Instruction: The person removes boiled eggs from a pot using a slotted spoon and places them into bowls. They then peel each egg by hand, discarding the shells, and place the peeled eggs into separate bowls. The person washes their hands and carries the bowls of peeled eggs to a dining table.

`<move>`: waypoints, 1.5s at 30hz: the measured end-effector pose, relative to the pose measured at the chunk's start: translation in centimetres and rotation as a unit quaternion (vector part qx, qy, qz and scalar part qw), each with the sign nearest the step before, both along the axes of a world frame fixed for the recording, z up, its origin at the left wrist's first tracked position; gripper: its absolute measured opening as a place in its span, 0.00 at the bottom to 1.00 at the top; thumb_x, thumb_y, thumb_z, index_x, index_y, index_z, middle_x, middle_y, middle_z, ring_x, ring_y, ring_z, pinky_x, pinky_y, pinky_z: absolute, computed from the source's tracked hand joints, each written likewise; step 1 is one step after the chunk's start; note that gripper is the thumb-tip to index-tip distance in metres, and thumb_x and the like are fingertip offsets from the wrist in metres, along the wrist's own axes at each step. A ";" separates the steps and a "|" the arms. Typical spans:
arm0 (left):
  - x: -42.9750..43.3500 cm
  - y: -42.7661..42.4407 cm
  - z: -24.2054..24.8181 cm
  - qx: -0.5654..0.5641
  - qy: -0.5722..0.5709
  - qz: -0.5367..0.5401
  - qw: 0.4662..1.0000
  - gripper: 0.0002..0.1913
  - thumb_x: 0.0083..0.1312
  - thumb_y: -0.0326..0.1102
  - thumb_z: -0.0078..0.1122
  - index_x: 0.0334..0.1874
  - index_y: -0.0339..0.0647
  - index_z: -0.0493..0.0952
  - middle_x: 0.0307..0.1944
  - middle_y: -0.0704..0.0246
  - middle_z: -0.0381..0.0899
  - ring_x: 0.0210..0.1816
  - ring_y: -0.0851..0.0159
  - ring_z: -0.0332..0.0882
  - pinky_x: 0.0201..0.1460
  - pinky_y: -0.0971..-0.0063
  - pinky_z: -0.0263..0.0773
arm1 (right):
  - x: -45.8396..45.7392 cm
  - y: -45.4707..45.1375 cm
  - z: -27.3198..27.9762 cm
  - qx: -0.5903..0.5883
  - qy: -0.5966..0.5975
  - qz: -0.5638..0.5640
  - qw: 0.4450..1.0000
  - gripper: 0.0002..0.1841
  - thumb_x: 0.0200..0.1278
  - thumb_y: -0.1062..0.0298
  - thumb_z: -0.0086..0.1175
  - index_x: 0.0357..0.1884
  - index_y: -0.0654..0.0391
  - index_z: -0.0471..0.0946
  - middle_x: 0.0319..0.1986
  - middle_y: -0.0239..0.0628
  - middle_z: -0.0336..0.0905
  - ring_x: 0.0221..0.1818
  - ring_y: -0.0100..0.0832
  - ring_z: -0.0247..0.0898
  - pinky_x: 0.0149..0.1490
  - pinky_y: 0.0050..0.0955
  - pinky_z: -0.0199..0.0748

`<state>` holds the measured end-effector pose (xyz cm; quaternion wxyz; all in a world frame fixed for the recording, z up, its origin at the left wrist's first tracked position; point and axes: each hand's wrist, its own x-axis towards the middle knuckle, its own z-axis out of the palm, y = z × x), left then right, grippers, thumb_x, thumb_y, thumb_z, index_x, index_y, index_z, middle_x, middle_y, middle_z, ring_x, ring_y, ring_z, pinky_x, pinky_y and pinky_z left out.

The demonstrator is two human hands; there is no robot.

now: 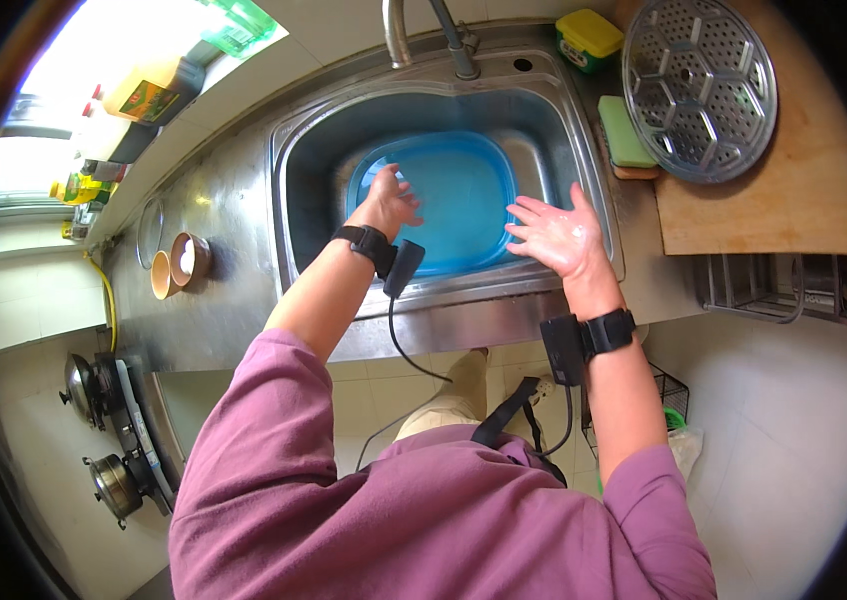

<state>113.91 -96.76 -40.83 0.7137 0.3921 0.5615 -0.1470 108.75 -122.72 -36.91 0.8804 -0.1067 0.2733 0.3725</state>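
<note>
My left hand [391, 201] is over the left part of a blue plastic basin [507, 169], fingers apart and nothing held. The basin stands in a stainless steel sink [555, 124] and appears to hold water. Palm up and wet, with a little white stuff on it, my right hand [560, 231] is spread at the right side of the sink, its fingertips near the basin's rim. Each wrist wears a black strap with a small black box and a cable. A metal faucet [396, 34] rises behind the basin.
At the right are a green sponge [626, 131], a yellow-lidded tub [590, 34] and a perforated steamer plate [697, 90] over a wooden board [768, 217]. Two small bowls [162, 275], one holding something white, stand on the left counter. Bottles [157, 90] line the windowsill.
</note>
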 end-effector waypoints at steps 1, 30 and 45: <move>0.6 1.1 -1.3 0.051 0.001 0.001 0.999 0.26 0.67 0.51 0.43 0.55 0.31 0.65 0.63 0.56 0.59 0.66 0.54 0.53 0.68 0.45 0.40 | 0.9 1.1 -0.6 -0.007 0.024 -0.001 1.000 0.51 0.59 0.26 0.27 0.71 0.61 0.36 0.72 0.48 0.20 0.72 0.49 0.05 0.67 0.53 0.04; 0.2 -0.6 -1.9 -0.355 -0.180 -0.350 0.848 0.17 0.71 0.38 0.42 0.56 0.36 0.70 0.57 0.59 0.71 0.56 0.55 0.71 0.59 0.59 0.67 | 6.6 8.0 -13.0 -0.322 0.144 -0.031 0.935 0.19 0.57 0.59 0.57 0.53 0.45 0.75 0.65 0.34 0.59 0.61 0.39 0.57 0.62 0.51 0.46; 0.6 2.4 -9.5 -0.105 -0.090 -0.283 0.949 0.15 0.68 0.39 0.45 0.49 0.38 0.74 0.44 0.60 0.76 0.43 0.58 0.75 0.46 0.62 0.70 | 6.6 8.2 -9.0 -0.275 0.132 0.047 0.951 0.29 0.70 0.42 0.28 0.64 0.47 0.65 0.72 0.39 0.41 0.73 0.44 0.34 0.66 0.58 0.27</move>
